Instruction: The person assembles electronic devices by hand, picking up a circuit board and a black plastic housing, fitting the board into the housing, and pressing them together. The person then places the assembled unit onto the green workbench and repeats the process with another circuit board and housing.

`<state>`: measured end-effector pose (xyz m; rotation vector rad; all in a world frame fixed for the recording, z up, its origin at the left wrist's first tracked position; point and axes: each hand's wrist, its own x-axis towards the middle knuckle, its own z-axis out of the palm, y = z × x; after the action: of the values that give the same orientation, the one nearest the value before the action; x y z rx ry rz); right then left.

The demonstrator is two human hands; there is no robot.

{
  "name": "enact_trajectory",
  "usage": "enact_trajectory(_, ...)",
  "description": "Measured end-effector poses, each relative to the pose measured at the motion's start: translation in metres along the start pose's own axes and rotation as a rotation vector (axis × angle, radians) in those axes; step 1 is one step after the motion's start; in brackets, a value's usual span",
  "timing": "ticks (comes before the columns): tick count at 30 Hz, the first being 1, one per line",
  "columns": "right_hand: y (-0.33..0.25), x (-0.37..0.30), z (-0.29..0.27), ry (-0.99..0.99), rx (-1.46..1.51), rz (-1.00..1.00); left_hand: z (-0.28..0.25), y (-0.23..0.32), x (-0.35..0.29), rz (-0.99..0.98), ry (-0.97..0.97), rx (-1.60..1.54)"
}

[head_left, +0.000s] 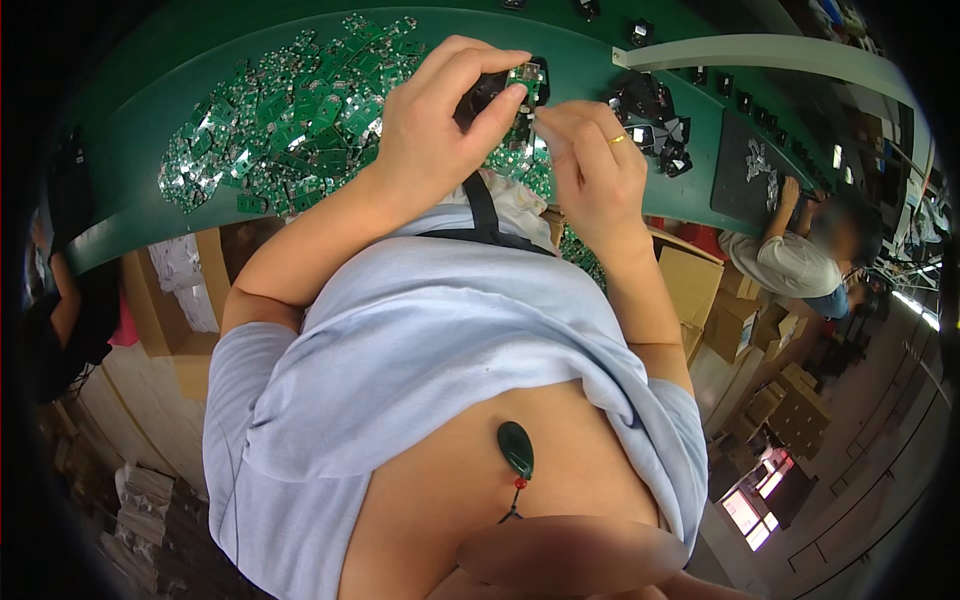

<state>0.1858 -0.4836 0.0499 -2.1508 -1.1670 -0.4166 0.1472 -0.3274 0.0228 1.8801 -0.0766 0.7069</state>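
My left hand (425, 115) is closed around a dark plastic housing (483, 98), most of it hidden behind the fingers. Thumb and forefinger press a small green circuit board (525, 78) with a metal connector against it. My right hand (600, 165), a gold ring on one finger, is closed in a pinch at the board's lower end. What those fingertips hold is too small and covered to name. To the left of my hands spreads a large heap of green circuit boards (290, 125) on the green table (125, 190).
Several black housings (650, 120) lie in a pile right of my hands, below a pale curved bar (770, 55). More black pieces line the far side. On the right a co-worker (800, 250) reaches over a dark mat (745, 165). Cardboard boxes (685, 285) stand below the table edge.
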Motion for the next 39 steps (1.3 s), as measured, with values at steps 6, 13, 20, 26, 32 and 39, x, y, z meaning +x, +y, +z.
enact_trajectory(6,0.009,0.004,0.0,-0.017,-0.016,-0.103,0.0,0.001,0.001,-0.002,-0.02,0.021)
enact_trajectory(13,0.009,0.011,-0.004,-0.108,-0.078,-0.156,0.002,0.0,0.002,0.093,0.008,0.075)
enact_trajectory(20,-0.001,0.019,-0.008,-0.161,-0.162,-0.183,0.003,0.003,0.003,0.195,0.026,0.226)
enact_trajectory(26,0.012,0.025,-0.01,-0.261,0.053,-0.071,0.005,-0.002,0.008,0.148,-0.01,0.093)
enact_trajectory(32,0.03,0.011,0.004,-0.146,0.13,-0.047,0.007,-0.015,-0.001,-0.111,-0.05,-0.088)
enact_trajectory(39,0.002,-0.015,0.032,0.164,1.0,0.815,0.014,-0.016,-0.007,-0.33,-0.204,-0.229)
